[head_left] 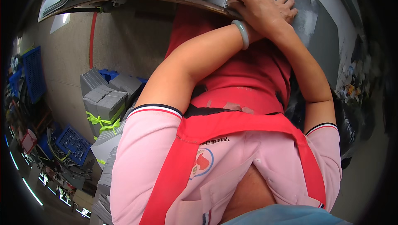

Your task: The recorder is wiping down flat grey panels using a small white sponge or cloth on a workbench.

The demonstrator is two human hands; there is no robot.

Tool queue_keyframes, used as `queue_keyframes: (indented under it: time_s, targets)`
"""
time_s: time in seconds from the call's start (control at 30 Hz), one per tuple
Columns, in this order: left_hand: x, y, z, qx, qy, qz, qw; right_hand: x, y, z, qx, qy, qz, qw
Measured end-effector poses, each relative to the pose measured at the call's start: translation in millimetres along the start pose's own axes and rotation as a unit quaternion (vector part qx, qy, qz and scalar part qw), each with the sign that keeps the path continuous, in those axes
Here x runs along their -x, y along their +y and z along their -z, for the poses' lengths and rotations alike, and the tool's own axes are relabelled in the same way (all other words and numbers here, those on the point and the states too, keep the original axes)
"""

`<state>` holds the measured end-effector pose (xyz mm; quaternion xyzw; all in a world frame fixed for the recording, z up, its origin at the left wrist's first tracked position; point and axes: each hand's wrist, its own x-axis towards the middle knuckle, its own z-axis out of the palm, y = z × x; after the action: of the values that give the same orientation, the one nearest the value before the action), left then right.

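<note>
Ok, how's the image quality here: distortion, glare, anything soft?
Head view: fisheye distortion bows the worktop edge and darkness rings the frame; head view: bright light streaks stand out at lower left; head view: the right hand looks fairly sharp, while the far-right clutter appears softer.

Left side: a red line (92,38) is marked on the floor (68,59). Near it, grey bundles (99,98) are stacked, bound with yellow-green ribbons (97,120). Farther left, two crates are noted — an upper blue crate (34,73) and a lower blue crate (74,144). At right, black plastic (347,127) is seen — mixed clutter (352,89) beyond, too blurred to be identified.
</note>
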<state>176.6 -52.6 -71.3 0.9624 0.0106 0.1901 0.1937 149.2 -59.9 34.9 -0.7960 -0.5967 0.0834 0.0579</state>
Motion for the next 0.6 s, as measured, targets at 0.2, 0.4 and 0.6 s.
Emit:
queue_keyframes:
  time_s: [0.2,0.4,0.6]
  targets:
    - [-3,2,-16,0.024,0.137,-0.036,0.990,52,115,9,-0.408,0.189,-0.168,0.877]
    - [1,1,-2,0.010,0.050,-0.032,0.998,123,267,-20,-0.095,0.203,-0.412,0.883]
    - [0,-2,-1,0.011,0.091,-0.025,0.995,137,279,-6,-0.532,0.172,-0.391,0.731]
